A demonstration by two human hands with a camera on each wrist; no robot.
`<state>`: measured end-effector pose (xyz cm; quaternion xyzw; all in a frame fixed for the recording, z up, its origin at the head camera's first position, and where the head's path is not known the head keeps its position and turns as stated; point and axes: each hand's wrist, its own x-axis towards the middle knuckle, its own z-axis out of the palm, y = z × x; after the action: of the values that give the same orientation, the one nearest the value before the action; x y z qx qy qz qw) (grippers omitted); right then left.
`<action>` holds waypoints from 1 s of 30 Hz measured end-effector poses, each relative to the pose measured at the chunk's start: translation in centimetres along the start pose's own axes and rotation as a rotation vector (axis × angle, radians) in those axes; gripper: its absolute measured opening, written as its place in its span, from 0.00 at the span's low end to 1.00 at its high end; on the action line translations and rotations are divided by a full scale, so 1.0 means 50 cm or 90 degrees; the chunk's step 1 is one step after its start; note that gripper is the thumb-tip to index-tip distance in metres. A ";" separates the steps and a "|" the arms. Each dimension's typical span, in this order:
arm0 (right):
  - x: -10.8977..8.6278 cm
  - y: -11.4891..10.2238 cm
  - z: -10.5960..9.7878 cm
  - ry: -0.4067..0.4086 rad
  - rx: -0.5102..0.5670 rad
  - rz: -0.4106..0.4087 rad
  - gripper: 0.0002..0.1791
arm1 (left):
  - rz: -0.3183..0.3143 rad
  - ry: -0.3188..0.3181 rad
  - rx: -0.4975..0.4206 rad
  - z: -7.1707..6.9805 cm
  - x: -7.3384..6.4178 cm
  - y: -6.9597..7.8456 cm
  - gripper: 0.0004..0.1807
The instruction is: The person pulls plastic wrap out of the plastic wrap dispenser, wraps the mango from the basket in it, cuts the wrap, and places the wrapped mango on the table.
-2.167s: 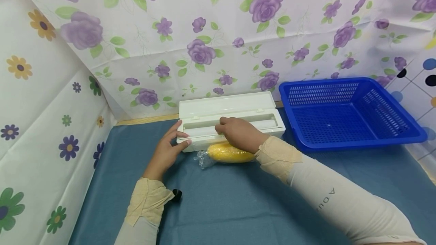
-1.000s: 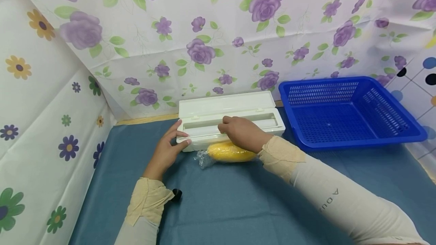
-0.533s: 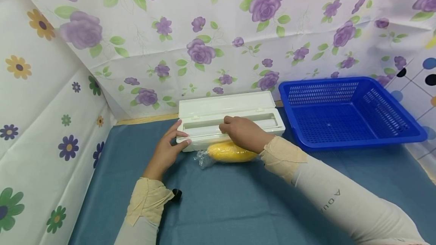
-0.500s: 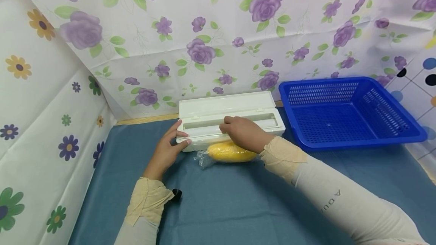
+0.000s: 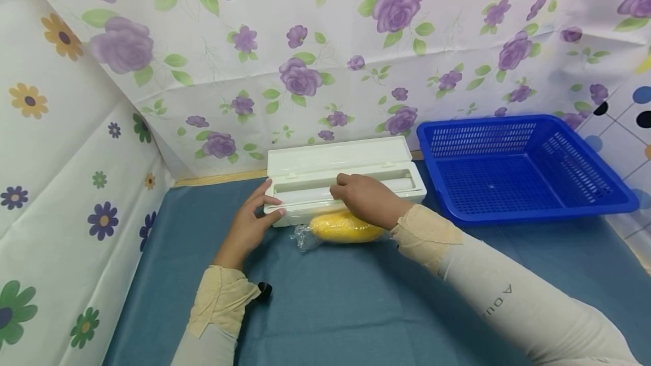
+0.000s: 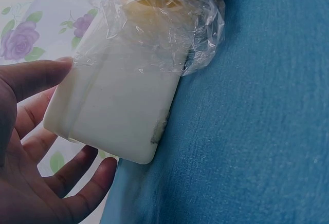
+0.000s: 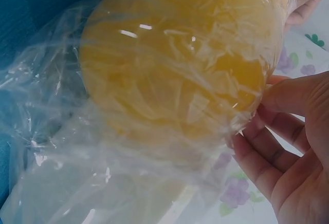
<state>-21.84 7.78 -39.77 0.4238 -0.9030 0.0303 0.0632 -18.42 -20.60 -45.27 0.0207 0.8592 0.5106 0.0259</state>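
At the middle of the head view, a white box (image 5: 300,218) sits on a blue-green cloth (image 5: 325,312), its lid (image 5: 338,155) tipped back towards the flowered backdrop (image 5: 213,61) and a pale roll (image 5: 302,195) lying lengthwise inside. The person's left hand (image 5: 243,233), left of centre, holds the box's left end: the thumb presses the front edge, other fingers reach over the corner, and the left wrist view shows the lower fingertips spread loosely, apart from one another. The right hand (image 5: 367,199), right of centre, is at the box's front rim with its fingers bent inwards; at the right edge of the right wrist view, thumb and fingers pinch at the border of the clear film (image 5: 304,238), though whether they also grip a part of the box is hidden. Just below the middle of the head view, a yellow oblong object (image 5: 343,229) wrapped in that film lies along the front of the box, its right part under the right hand. The film bunches at its left end and, in the right wrist view, also stretches over the pale surface beside it. In the right of the head view stands a blue basket (image 5: 539,213) with slotted walls, near the box's right end. Tan wraps (image 5: 426,236) circle both wrists above light sleeves (image 5: 534,304), and a small black piece (image 5: 264,291) juts out beside the left one.
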 end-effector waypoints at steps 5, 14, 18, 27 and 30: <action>-0.004 0.002 0.000 0.013 -0.003 -0.010 0.10 | 0.001 0.001 -0.003 0.001 -0.001 0.000 0.13; -0.009 0.007 0.004 0.036 -0.010 -0.024 0.09 | 0.000 -0.002 0.000 0.000 0.000 -0.002 0.13; -0.009 0.008 0.003 0.038 -0.009 -0.024 0.08 | 0.002 -0.002 -0.001 -0.001 0.000 -0.002 0.13; -0.011 0.009 0.001 0.039 0.000 -0.021 0.09 | 0.010 0.002 -0.004 -0.002 0.000 -0.002 0.13; -0.011 0.010 0.000 0.039 0.006 -0.019 0.09 | 0.010 0.003 -0.005 -0.002 -0.001 -0.001 0.13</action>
<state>-21.85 8.53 -39.85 0.4361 -0.8942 0.0464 0.0898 -18.39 -20.70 -45.29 0.0260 0.8570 0.5143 0.0198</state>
